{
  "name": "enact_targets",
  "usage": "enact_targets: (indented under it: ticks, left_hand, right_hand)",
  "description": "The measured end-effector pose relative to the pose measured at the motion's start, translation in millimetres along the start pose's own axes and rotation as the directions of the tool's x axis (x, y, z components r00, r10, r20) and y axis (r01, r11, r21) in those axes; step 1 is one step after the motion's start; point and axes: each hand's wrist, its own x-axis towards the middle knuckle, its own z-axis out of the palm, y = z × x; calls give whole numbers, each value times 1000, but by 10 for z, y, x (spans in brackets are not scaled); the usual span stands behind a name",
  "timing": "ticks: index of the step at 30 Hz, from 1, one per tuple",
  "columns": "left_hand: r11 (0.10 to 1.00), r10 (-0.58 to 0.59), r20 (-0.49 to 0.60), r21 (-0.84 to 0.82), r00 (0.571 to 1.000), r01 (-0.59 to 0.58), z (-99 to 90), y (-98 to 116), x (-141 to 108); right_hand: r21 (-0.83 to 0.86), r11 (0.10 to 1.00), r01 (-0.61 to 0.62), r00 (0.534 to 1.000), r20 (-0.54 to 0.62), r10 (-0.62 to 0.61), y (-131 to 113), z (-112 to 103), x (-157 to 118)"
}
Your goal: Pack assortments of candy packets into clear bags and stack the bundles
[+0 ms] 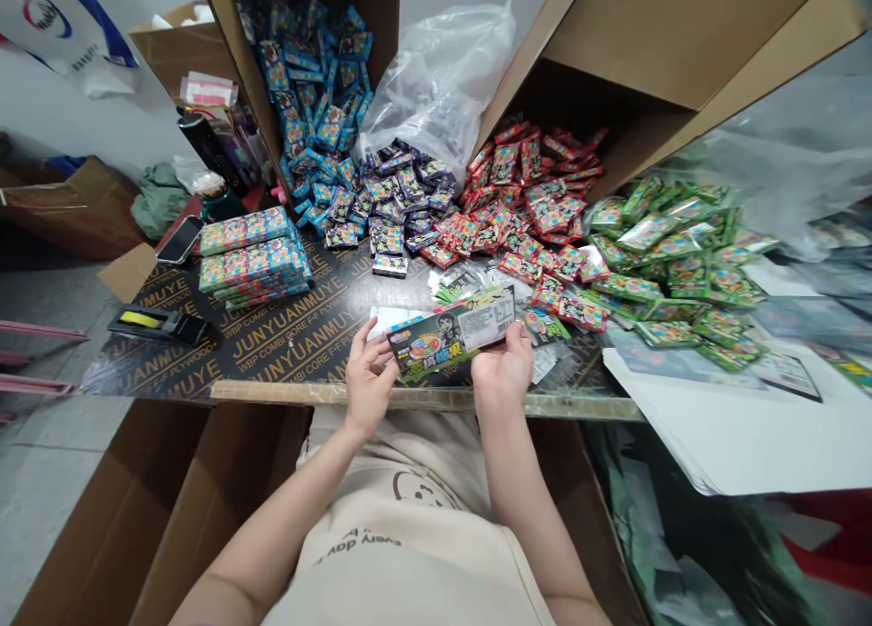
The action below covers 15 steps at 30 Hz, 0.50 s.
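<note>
A long, flat printed candy pack [446, 337] with a black and green face and a pale label hangs just above the table's front edge, tilted up to the right. Its right end lies in my right hand [502, 367], thumb on the front. My left hand [371, 372] grips the left end, with some fingers loosely spread. Beneath the pack lie flat printed sleeves [545, 326], partly hidden. Beyond it are heaps of small boxes: blue ones [320, 108], purple ones [391, 203], red ones [524, 203] and green packets [681, 253].
At left stand stacked finished-looking packs [252, 258], a tape dispenser [160, 324] and a phone [180, 240]. A clear plastic bag [442, 81] sits between open cartons [633, 44]. White sheets [736, 435] overhang the table's front at right. A wooden strip [286, 392] edges the table.
</note>
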Motion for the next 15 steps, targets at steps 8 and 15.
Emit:
enact_targets:
  ticks: [8, 15]
  left_hand:
    - [998, -51, -100, -45, 994, 47, 41, 12, -84]
    - [999, 29, -236, 38, 971, -20, -100, -187, 38]
  right_hand:
    - [-46, 995, -84, 996, -5, 84, 266, -246, 327]
    - [-14, 1000, -1, 988, -153, -1, 56, -406, 730]
